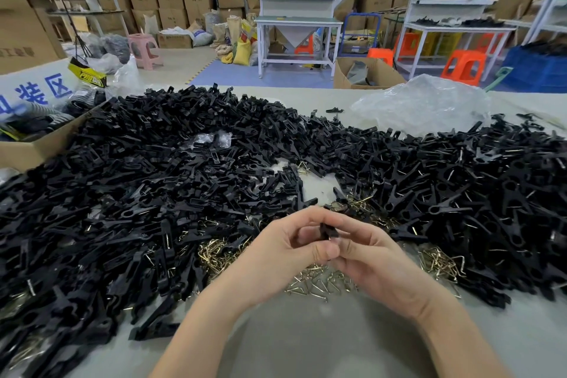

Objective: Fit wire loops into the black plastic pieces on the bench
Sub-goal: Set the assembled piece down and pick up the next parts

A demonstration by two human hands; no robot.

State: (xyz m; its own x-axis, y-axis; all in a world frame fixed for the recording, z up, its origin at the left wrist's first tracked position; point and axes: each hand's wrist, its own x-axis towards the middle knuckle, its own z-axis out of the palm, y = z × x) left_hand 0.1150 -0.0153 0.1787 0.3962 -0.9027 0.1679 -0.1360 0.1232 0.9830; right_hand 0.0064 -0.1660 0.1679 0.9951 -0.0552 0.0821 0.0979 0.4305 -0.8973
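My left hand (287, 250) and right hand (372, 261) pinch one black plastic piece (327, 232) together. Wire loops (319, 282) lie on the table (306, 341) beneath.

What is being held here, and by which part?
One black plastic piece, pinched between the fingertips of the left hand and the right hand. Its ends are hidden under the fingers; only its middle shows.

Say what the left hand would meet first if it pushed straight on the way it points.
The left hand would, almost at once, meet the right hand facing it; both pinch one black plastic piece between them, it seems.
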